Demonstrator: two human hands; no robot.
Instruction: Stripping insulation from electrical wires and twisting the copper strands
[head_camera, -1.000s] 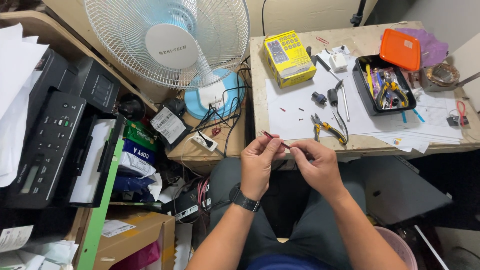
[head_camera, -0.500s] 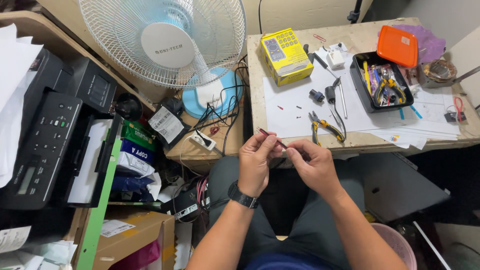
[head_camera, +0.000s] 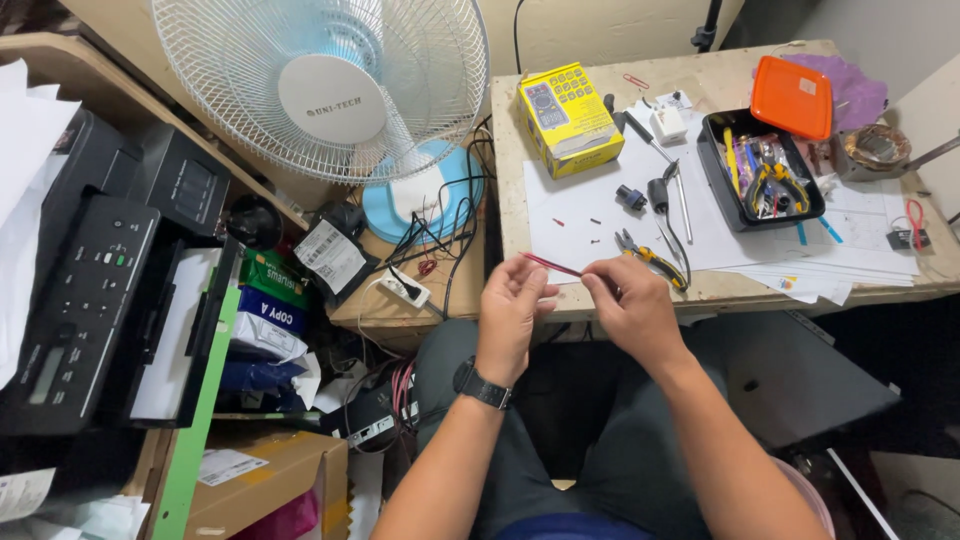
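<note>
A short red wire (head_camera: 552, 265) is pinched between both my hands just in front of the wooden table's (head_camera: 520, 180) near edge. My left hand (head_camera: 512, 312), with a black watch on the wrist, grips the wire's left end. On the other end my right hand (head_camera: 630, 308) has its fingertips closed. Yellow-handled pliers (head_camera: 650, 255) lie on white paper (head_camera: 600, 215) just beyond my right hand.
A yellow box (head_camera: 568, 118), a black tray of tools (head_camera: 760, 175) with an orange lid (head_camera: 790, 97), and small parts sit on the table. A white fan (head_camera: 330, 90) stands at left, with a power strip (head_camera: 400, 290), a black printer (head_camera: 90, 270) and paper packs (head_camera: 275, 300).
My hands have stayed together at the table edge, shifting slightly left and down while working the red wire; the view has tilted a little.
</note>
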